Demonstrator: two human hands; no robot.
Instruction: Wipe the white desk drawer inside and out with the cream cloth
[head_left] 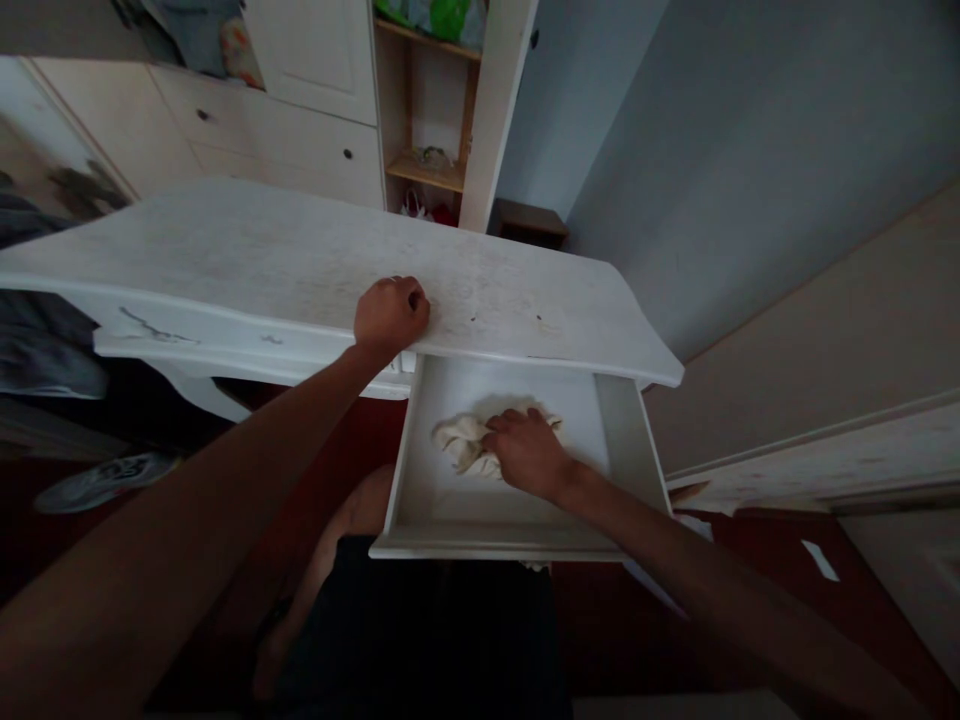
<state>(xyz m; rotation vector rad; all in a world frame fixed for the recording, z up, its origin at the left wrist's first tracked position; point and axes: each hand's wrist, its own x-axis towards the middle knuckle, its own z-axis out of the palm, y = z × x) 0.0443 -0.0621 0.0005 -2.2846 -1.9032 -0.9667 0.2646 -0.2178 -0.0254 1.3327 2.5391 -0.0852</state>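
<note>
The left hand [391, 312] is curled into a fist and rests on the front edge of the desk [225, 250]. The right hand [529, 450] is well apart from it, nearer the person and lower down, inside the pulled-out drawer [487, 547]. Its fingers are bent down onto a pale cloth [465, 440]. One cannot tell if they grip the cloth or only press on it. The cloth lies on the drawer's floor, bunched up under the right hand and poking out to its left.

This looks like wiping the drawer. To do it well, the person should spread the cloth flatter under the right hand, so more of it rubs the floor. It helps to push gently and go all the way into the corners around that hand. The left hand should lean on the desk lightly, clear of the drawer's sides.
</note>
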